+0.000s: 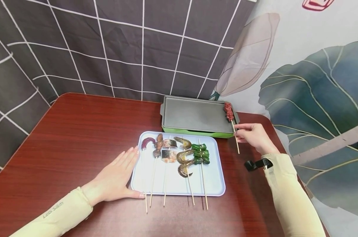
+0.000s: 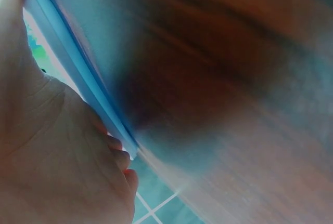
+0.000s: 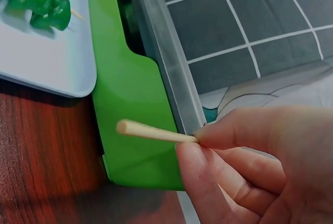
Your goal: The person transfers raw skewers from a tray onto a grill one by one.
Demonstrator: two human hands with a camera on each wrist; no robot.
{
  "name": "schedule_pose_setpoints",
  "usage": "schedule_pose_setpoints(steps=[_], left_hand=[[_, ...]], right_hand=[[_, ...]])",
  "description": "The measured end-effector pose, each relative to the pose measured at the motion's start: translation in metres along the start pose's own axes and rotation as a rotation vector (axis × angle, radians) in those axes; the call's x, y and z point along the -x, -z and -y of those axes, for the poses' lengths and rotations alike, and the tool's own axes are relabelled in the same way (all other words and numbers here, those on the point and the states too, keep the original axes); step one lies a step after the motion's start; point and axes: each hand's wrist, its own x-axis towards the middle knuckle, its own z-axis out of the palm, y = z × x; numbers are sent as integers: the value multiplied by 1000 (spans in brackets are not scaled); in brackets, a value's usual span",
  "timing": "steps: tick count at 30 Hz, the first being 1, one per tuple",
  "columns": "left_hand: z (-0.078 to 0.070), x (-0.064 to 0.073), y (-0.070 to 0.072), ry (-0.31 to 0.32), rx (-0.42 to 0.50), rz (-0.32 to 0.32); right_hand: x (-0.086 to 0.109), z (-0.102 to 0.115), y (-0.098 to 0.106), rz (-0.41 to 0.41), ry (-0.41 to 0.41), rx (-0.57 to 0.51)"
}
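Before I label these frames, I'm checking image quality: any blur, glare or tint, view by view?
Head: tray and red skewer legible, a pale sheen on the near table; left wrist: table badly blurred with bluish patches, left hand shaded; right wrist: right hand and stick sharp, small highlights on green pieces.

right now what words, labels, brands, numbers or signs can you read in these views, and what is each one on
"Leo S...": dark lettering on the left sleeve; the start is a likely reading, the rest too small and blurred.
Red mark on the pale backdrop: cut off by the frame, not readable.
None can be made out on the tray or grill.
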Motion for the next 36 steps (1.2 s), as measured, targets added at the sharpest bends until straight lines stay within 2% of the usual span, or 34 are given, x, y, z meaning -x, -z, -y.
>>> schedule_pose_setpoints(steps=[4,12,19,23,29,36], left_hand=[[0,-1,0,10,1,20],[-1,0,1,12,5,14],[-2,1,3,5,2,5],[-2,1,3,5,-1,3],[-1,1,1,3,1,1],[-2,0,3,2,-2,0]], right_hand=[[-2,-1,2,13,-21,-7],[-2,1,2,30,-46,16],[5,11,1,-9,-23,190],[18,22,1,-52,25,267],[48,41,-3,-119,117,378],[79,53,-16,-144,226,403]])
